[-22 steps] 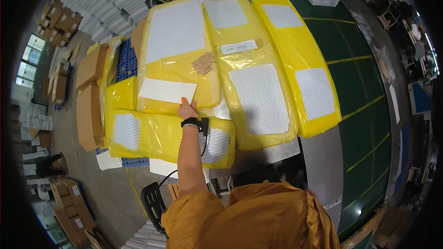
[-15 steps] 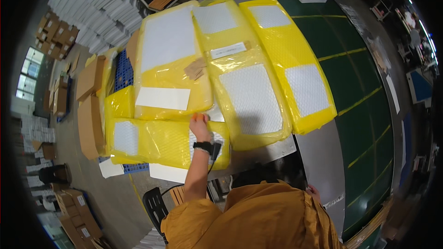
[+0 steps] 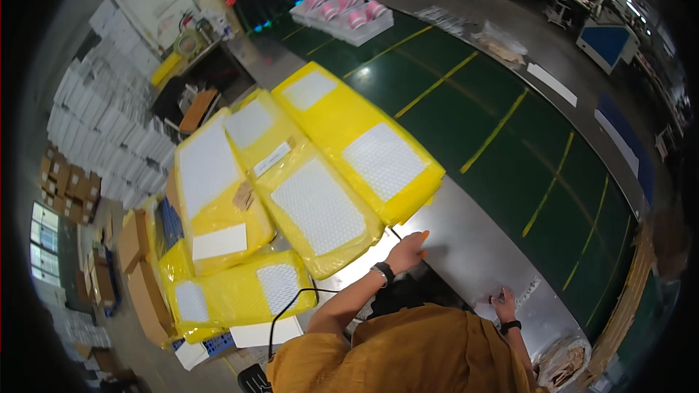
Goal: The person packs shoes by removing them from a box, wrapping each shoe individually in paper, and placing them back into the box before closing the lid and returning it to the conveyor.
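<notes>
Your left hand (image 3: 406, 253) is near the rightmost yellow package (image 3: 346, 120) on the metal surface (image 3: 457, 236); your right hand (image 3: 503, 307), near a clear bag (image 3: 577, 346) of brown pieces (image 3: 567, 366). Whether their fingers grip anything, I cannot tell. A tray (image 3: 358, 38) holds pink-and-white shoes (image 3: 357, 20).

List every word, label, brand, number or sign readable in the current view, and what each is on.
No text is readable.
White label on the middle yellow package: faint marks, too small to read.
Stacked brown boxes at far left: any print is too small to read.
</notes>
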### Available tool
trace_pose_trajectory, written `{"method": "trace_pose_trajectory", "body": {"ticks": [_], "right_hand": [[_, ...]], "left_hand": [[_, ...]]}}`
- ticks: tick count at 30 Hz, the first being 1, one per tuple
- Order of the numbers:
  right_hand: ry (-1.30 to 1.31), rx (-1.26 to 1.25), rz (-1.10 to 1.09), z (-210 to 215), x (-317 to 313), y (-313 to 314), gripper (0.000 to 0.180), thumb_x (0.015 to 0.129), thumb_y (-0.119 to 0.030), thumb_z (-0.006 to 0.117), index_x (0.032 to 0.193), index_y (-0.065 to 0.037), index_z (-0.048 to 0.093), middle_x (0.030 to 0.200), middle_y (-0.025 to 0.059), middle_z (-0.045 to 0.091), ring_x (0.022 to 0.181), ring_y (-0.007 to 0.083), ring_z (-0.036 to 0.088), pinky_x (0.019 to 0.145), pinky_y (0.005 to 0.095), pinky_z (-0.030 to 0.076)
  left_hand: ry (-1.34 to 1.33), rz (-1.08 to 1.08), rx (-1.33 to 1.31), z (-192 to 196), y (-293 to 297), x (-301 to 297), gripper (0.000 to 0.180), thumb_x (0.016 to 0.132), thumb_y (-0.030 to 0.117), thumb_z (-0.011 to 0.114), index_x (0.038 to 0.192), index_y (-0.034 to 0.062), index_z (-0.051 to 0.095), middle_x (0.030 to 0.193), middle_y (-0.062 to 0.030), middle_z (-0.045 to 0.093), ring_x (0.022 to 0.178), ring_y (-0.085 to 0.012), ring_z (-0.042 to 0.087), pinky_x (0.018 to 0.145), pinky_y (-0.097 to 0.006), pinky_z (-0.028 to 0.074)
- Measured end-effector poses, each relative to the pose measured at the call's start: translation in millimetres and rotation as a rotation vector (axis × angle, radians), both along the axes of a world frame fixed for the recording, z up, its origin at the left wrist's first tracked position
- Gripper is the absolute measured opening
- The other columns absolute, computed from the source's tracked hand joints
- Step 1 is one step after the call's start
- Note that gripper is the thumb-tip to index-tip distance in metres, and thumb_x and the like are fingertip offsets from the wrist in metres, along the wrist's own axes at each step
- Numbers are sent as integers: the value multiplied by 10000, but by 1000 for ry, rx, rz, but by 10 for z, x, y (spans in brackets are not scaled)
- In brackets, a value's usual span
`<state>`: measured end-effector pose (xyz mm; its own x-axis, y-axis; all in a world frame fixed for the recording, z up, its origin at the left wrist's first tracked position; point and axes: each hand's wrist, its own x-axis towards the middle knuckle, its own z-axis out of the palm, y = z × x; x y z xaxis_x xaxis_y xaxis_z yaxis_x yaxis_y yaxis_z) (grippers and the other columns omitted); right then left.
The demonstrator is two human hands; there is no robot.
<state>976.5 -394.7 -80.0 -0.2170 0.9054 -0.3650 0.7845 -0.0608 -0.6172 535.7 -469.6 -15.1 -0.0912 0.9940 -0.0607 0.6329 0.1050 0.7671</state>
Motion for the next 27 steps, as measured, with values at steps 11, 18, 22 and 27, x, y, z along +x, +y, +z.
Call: {"method": "trace_pose_trajectory", "body": {"ticks": [11, 18, 22, 27], "right_hand": [[-380, -50, 69, 58, 635, -156, 943, 698, -308, 785, 1493, -212, 287, 1570, 230, 126, 1375, 577, 146, 972, 687, 384], [-412, -107, 95, 371, 511, -94, 893, 704, -340, 744, 1469, -192, 307, 1563, 234, 138, 1364, 585, 164, 970, 677, 404], [-402, -98, 97, 345, 545, -87, 808, 723, -332, 694, 1437, -170, 351, 1557, 238, 153, 1340, 605, 193, 964, 667, 416], [-388, 58, 115, 226, 561, -101, 772, 725, -355, 673, 1391, -62, 415, 1469, 303, 312, 1363, 541, 237, 1099, 606, 250]], "left_hand": [[591, -115, -622, -164, 727, 986, 1297, 606, 504, 870, 1514, -21, 108, 1548, -348, 76, 1430, -527, 109, 1108, -614, 258], [690, -130, -647, -242, 784, 1008, 1283, 627, 491, 858, 1515, -40, 99, 1543, -353, 91, 1422, -534, 127, 1101, -593, 285], [700, -163, -637, -285, 786, 965, 1278, 626, 482, 860, 1515, -35, 101, 1543, -349, 98, 1422, -531, 128, 1093, -582, 306], [665, -193, -638, -160, 792, 968, 1262, 625, 478, 861, 1503, -42, 118, 1527, -366, 120, 1403, -551, 164, 1077, -568, 341]]}}
